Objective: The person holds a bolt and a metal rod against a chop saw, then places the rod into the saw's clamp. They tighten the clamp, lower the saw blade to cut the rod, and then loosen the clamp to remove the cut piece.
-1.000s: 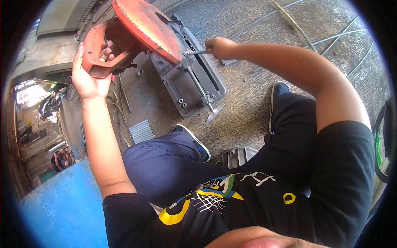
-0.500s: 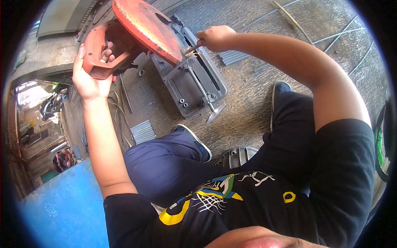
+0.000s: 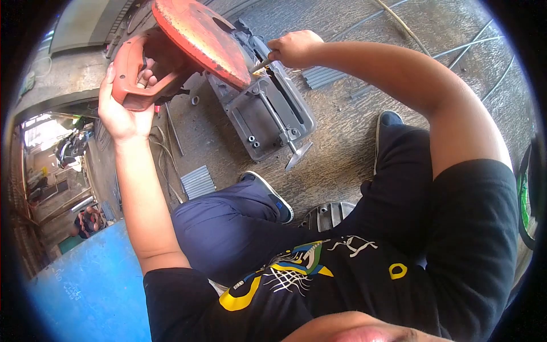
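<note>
Left hand (image 3: 122, 111) is wrapped tight round the orange handle (image 3: 134, 74), fingers through the loop, holding the saw head tipped up above the grey saw base (image 3: 268, 117). The orange blade guard (image 3: 199, 37) hangs over the far end of the base, its lower edge close to the deck. Right hand (image 3: 293, 48) is closed in a pinch on a short metal rod (image 3: 259, 66), which sits at the far end of the base with its tip right at the guard edge (contact unclear). Little room there; the near half of the base is open. The crank handle (image 3: 296, 155) sticks off the near edge of the base. Corrugated strips (image 3: 198, 181) lie left of the base, more strips (image 3: 322, 76) just to its right. Shoes (image 3: 270, 196) are planted near its front. Rough concrete floor (image 3: 342, 148), thin rods (image 3: 456, 54) lying well right of the base, blue panel (image 3: 85, 285) far nearer-left of it.
</note>
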The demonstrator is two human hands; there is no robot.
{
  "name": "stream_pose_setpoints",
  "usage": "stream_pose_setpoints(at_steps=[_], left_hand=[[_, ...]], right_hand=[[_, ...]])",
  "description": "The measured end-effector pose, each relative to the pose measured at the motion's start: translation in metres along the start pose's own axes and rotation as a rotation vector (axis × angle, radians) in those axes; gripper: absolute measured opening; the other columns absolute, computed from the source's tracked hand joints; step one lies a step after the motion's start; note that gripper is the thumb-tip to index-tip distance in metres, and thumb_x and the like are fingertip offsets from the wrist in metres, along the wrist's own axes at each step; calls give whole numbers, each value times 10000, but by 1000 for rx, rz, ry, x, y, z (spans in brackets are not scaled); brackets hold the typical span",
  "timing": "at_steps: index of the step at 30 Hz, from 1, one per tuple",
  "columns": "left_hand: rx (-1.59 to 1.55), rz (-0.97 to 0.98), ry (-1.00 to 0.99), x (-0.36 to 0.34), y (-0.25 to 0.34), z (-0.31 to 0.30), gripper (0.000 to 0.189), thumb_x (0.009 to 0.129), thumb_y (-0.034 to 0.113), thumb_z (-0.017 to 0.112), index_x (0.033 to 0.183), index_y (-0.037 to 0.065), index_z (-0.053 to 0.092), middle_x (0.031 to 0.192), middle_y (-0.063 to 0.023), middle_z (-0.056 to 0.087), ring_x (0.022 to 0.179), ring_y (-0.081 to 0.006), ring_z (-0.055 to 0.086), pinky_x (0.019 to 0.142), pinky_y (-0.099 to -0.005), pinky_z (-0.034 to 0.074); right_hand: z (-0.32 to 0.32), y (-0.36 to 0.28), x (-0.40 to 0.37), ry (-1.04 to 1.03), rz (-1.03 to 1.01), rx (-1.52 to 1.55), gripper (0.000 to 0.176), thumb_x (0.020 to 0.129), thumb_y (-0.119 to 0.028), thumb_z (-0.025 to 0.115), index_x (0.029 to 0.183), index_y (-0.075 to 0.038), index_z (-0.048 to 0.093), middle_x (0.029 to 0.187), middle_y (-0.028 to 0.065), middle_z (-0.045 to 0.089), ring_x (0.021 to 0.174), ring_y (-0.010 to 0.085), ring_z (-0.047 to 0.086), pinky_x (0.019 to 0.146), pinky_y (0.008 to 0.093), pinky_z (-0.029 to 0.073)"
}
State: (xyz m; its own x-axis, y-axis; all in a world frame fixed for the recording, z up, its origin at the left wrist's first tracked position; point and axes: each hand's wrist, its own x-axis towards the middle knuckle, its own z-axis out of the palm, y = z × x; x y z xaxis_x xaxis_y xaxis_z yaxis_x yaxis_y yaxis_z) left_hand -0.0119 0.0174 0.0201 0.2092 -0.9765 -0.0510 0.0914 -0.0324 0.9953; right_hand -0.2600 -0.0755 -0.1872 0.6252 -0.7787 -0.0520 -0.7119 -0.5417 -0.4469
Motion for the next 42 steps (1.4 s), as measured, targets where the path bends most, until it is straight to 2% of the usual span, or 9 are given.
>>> stream_pose_setpoints(at_steps=[15,17,24,31,37,39,42], left_hand=[[-5,-5,27,3,0,-4,478,921,349,492,1225,-20,512,1000,-178,618,799,-213,583,754,-347,497],[-2,-1,16,4,-1,-5,484,921,350,488,1228,-24,509,1011,-183,614,824,-220,587,769,-355,499],[17,28,28,-2,-1,5,525,913,361,470,1245,-45,491,1056,-203,592,902,-259,594,835,-392,502],[17,22,42,-1,-2,4,521,913,360,470,1244,-42,493,1047,-201,593,898,-260,594,834,-393,503],[-25,3,22,2,0,-4,478,926,334,474,1232,-33,503,1035,-192,601,868,-248,597,801,-373,507],[-52,-24,-48,5,1,-11,454,930,327,482,1217,-23,513,1004,-180,614,818,-235,598,765,-361,509],[-41,-9,-37,4,-1,-11,442,929,328,493,1203,-17,522,977,-169,623,777,-224,596,744,-355,509]], right_hand=[[2,-1,2,-24,50,15,289,938,-414,453,969,-156,580,853,112,661,878,320,632,739,462,474],[-4,-5,0,-109,77,-8,361,939,-447,442,1096,-169,610,1010,113,672,983,295,634,859,425,481],[-5,-4,1,-110,72,6,366,942,-460,438,1072,-164,609,1003,110,670,984,296,631,849,434,478],[-8,-4,-1,-113,58,21,363,943,-457,440,1060,-155,605,995,110,668,985,303,626,850,438,473],[-6,-1,0,-110,32,8,360,944,-451,440,1042,-148,608,984,112,669,976,306,628,842,443,476],[-3,0,1,-107,21,0,359,944,-449,439,1038,-148,610,983,113,670,973,307,629,839,444,478],[-4,0,1,-104,30,1,357,945,-446,436,1039,-152,614,976,116,670,964,306,633,834,444,482]])
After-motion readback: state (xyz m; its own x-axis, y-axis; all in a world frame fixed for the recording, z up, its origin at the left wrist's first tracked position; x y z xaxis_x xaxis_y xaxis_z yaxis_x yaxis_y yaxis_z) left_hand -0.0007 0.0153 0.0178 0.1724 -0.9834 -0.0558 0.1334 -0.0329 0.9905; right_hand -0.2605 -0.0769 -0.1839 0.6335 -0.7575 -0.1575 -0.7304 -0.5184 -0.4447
